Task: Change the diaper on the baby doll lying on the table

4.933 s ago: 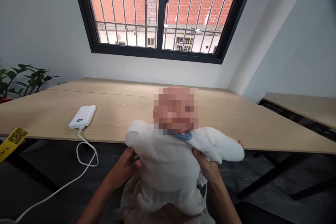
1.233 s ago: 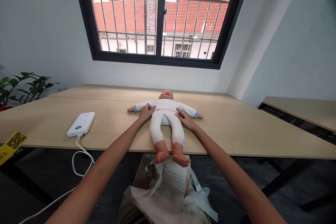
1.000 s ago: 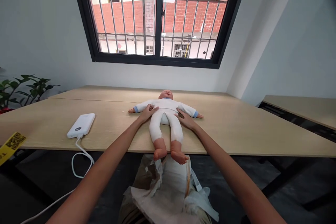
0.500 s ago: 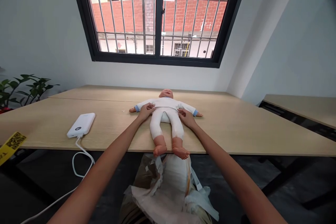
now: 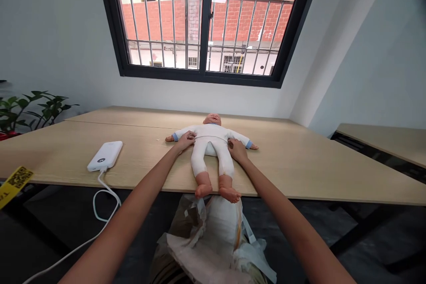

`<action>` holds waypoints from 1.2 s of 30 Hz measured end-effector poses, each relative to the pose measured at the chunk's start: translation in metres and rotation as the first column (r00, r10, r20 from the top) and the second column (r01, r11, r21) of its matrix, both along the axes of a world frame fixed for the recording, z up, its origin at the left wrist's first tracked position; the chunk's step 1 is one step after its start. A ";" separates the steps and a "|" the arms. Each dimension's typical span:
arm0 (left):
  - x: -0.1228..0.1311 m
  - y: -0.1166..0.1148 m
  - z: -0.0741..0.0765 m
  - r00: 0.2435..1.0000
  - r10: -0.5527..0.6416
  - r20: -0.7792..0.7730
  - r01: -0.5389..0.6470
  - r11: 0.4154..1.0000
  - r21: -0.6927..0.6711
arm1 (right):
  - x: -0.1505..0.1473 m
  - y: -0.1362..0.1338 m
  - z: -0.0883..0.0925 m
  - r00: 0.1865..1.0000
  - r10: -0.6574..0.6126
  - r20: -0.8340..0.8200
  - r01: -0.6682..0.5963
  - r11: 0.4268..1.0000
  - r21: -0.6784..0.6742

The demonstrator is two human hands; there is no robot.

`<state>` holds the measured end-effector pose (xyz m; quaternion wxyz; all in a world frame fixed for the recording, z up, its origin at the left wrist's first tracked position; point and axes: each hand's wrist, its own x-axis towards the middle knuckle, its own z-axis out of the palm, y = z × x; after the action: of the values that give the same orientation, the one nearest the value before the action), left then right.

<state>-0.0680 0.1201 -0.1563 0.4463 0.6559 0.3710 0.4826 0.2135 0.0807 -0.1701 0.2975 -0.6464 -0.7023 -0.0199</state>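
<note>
Left hand [image 5: 186, 140] and right hand [image 5: 237, 149] at either side of baby doll [image 5: 210, 130], fingers partly curled; can't tell if gripping. Doll lies face-up on table [image 5: 299, 164], feet at front edge. Power bank [image 5: 105, 156] at left, cable [image 5: 107, 191] plugged in.

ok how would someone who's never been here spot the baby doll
Find the dark-framed window, then the light wood table below it. Between the left hand and the right hand lies the baby doll, face up, feet at the table's near edge. Its white outfit with blue cuffs sets it apart from the white power bank on the person's left.
</note>
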 end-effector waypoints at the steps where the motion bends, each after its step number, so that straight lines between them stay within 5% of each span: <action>1: -0.002 -0.001 0.002 0.999 -0.037 -0.011 0.037 0.999 -0.007 | 0.000 0.000 0.000 1.000 0.004 0.012 -0.004 1.000 -0.006; 7: -0.002 -0.006 0.003 0.982 -0.172 -0.075 0.172 0.985 -0.002 | 0.001 0.002 0.002 0.997 0.050 0.060 -0.049 0.998 -0.028; 21: 0.016 0.001 -0.014 0.985 0.035 -0.167 0.005 0.973 0.231 | 0.001 -0.002 0.002 0.998 -0.049 0.045 0.050 0.999 -0.022; 32: 0.016 -0.003 -0.012 0.965 0.139 -0.222 -0.067 0.950 0.305 | 0.000 -0.002 0.005 0.990 -0.097 -0.105 0.099 0.995 0.016; 36: 0.011 -0.006 0.005 0.951 0.186 -0.247 -0.102 0.943 0.317 | -0.002 -0.009 0.019 0.981 -0.093 -0.170 0.102 0.994 0.049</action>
<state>-0.0574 0.1139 -0.1513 0.2492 0.7471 0.3987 0.4698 0.2119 0.0715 -0.1510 0.3728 -0.6705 -0.6414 -0.0002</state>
